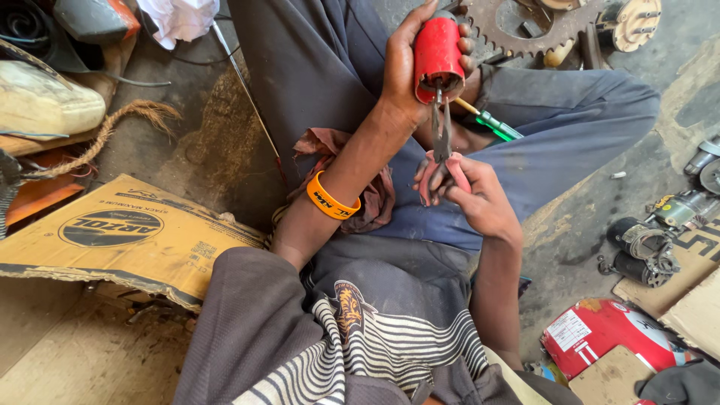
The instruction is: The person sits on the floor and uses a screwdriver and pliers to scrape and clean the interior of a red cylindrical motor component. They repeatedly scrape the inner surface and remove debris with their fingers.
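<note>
My left hand [405, 71] grips a red cylindrical housing [437, 54], held up with its open end facing me. An orange band [331, 199] circles that wrist. My right hand [472, 195] squeezes the pink handles of a pair of pliers [441, 142]. The pliers' jaws reach up into the open end of the red housing. A green-handled screwdriver [495, 124] lies on my leg just right of the pliers. A reddish rag [379, 191] sits on my lap under the left forearm.
A toothed sprocket [525, 30] lies beyond the housing. Small motor parts [645, 244] rest on the floor at right, with a red casing [600, 334] near the front. A yellow cardboard box [120, 232] is at left, a thin metal rod [247, 90] beside my leg.
</note>
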